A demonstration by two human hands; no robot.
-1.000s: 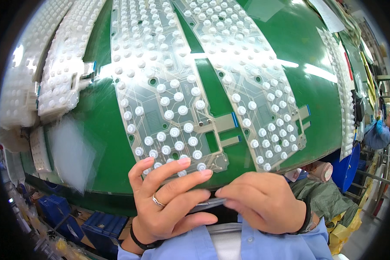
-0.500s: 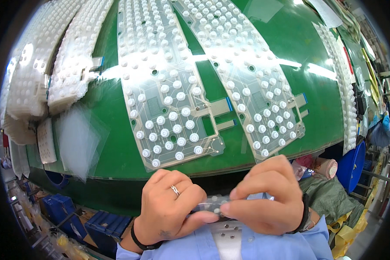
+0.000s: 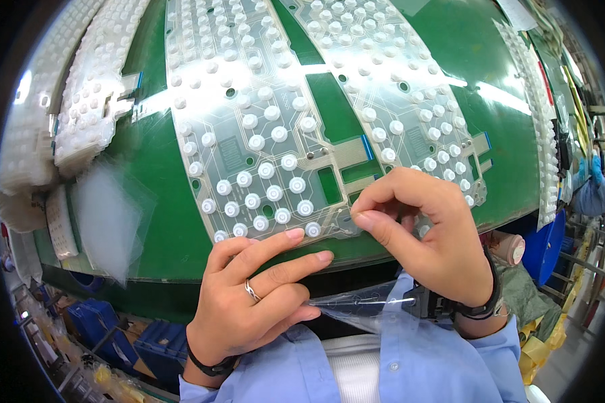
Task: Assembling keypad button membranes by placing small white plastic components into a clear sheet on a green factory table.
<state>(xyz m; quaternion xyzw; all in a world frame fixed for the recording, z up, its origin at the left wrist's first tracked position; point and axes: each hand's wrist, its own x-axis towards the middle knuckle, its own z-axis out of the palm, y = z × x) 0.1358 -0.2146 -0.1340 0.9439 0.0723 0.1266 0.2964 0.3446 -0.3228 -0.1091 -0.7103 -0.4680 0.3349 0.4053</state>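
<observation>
My left hand [image 3: 259, 289] is at the front edge of the table. Its index fingertip rests by the near edge of a clear membrane circuit sheet [image 3: 235, 158] with white rubber domes, while its thumb and lower fingers hold a clear plastic film [image 3: 363, 305] with faint round marks. My right hand [image 3: 427, 235] is over that sheet's lower right corner, thumb and index finger pinched together; whatever lies between them is too small to make out. A second domed membrane sheet [image 3: 390, 74] lies to the right, its near end partly behind my right hand.
Stacks of domed sheets [image 3: 91, 101] lie at the left, with loose clear films [image 3: 107, 221] before them. Another domed stack [image 3: 534, 127] lines the right side of the green table [image 3: 487, 67]. Below stand blue crates [image 3: 165, 346] at left and a blue bin [image 3: 551, 258] at right.
My right hand has gone up from the film to the circuit sheet's corner. My left hand has shifted slightly left, its index and middle fingers now extended. The camera view has shifted a little.
</observation>
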